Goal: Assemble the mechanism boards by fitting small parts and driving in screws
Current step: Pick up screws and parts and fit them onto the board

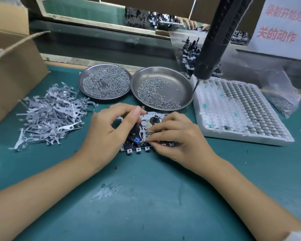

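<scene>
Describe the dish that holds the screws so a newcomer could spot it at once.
Start at the white foam tray on the green mat's right side. Directly left of it sits a round steel dish. Unlike the fuller neighbouring steel dish of springs, its screws form a sparse crescent.

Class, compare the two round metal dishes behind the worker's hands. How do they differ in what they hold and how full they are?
The left dish holds a dense layer of tiny spring-like parts that covers most of its floor, thinning at the centre. The right dish holds small screws gathered in a crescent along its near and left side, leaving much bare metal. Both are shallow, round, shiny steel dishes standing side by side on the green mat.
</scene>
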